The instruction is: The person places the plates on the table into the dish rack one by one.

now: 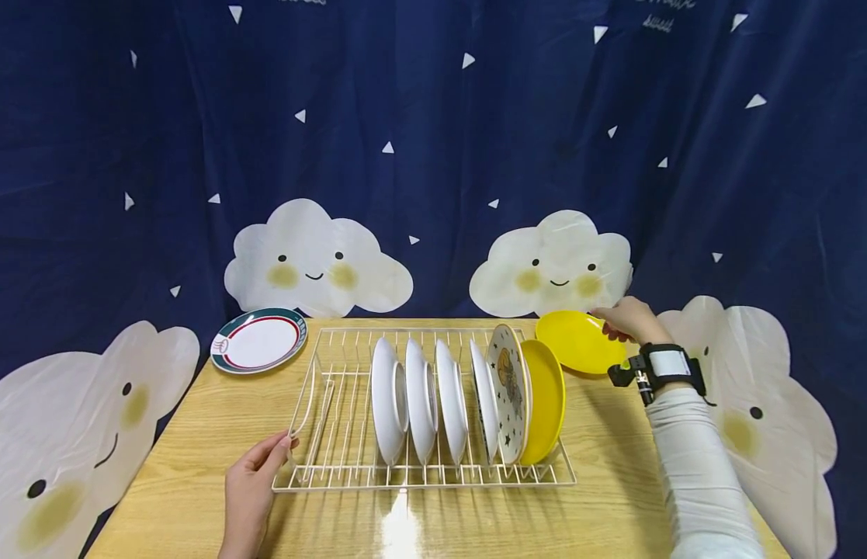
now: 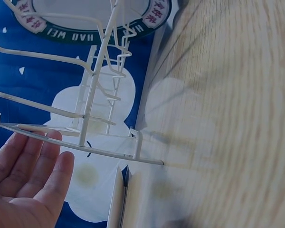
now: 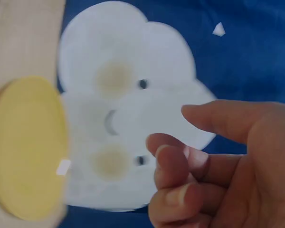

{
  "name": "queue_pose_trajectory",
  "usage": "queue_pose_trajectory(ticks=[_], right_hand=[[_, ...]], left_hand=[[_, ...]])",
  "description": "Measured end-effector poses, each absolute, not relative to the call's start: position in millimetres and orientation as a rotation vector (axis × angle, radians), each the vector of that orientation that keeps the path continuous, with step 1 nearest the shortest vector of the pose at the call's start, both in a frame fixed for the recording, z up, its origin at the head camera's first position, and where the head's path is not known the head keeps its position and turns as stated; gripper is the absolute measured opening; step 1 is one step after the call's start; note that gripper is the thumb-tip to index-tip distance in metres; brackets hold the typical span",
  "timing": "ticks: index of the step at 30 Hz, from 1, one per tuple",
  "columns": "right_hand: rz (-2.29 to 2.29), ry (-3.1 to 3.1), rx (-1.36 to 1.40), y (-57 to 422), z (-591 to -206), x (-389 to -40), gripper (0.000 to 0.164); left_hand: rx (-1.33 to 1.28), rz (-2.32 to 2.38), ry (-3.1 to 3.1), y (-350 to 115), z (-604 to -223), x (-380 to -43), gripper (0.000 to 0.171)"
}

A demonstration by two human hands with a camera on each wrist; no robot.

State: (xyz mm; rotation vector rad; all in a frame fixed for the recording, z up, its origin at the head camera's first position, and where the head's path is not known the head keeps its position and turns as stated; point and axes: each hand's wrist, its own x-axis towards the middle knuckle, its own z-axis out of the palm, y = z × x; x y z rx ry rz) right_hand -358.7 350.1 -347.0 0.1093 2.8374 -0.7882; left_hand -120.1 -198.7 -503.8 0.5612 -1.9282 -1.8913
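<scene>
My left hand (image 1: pixel 254 485) grips the front left end of a white wire dish rack (image 1: pixel 335 488), thumb and fingers at its end wire. In the left wrist view the fingers (image 2: pixel 52 166) lie against that wire (image 2: pixel 61 142). Over at the far right, my right hand (image 1: pixel 632 320) hovers by the right edge of a yellow oval plate (image 1: pixel 576 341) on the table. The right wrist view shows its thumb and bent fingers apart with nothing between them, and the plate (image 3: pixel 28 147) off to the left.
Several white plates (image 1: pixel 386 407) stand upright in the rack, with a star-patterned plate (image 1: pixel 508 396) and another yellow plate (image 1: pixel 548 404) at its right end. A green-rimmed plate (image 1: pixel 258 341) lies at the back left of the table, before a dark blue curtain (image 1: pixel 433 101).
</scene>
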Motion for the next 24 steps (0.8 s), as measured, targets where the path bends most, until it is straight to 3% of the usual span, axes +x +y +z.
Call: queue_pose_trajectory(ticks=[8, 14, 24], right_hand=[[-1.092, 2.650, 0.326, 368.6, -423.8, -376.6, 0.043], [-1.384, 2.542, 0.485, 373.1, -473.7, -369.9, 0.038], [-1.846, 2.255, 0.753, 364.7, -506.6, -358.2, 0.036]], left_hand=[[0.565, -1.900, -1.927, -198.2, -503.3, -121.1, 0.037], [0.564, -1.905, -1.928, -198.2, -504.1, -120.9, 0.037], [0.557, -1.896, -1.925, -199.2, -505.4, -120.3, 0.036]])
